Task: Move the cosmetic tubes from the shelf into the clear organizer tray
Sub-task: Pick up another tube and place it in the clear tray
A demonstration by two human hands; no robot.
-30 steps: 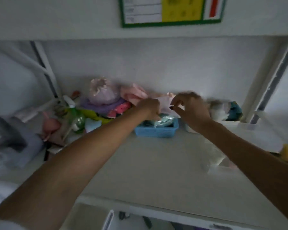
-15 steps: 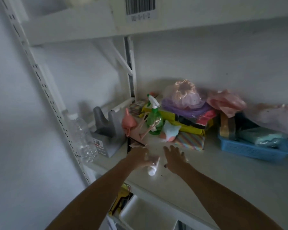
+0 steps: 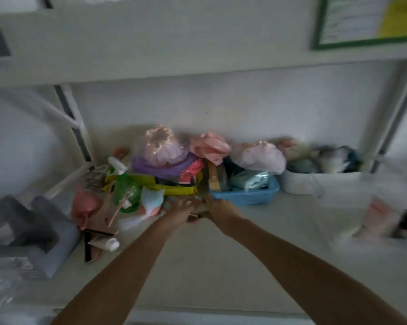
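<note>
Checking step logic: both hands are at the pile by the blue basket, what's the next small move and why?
Probably draw the left hand back to the cosmetic tube lying free at the shelf's left. It sits apart, uncovered and graspable. Both hands, the right hand too, meet over something small and blurred; whether it is a tube cannot be told.

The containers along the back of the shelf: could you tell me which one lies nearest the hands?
The blue basket. It sits just behind the right hand and left hand, with the right hand at its front-left corner; the white bin stands farther right.
</note>
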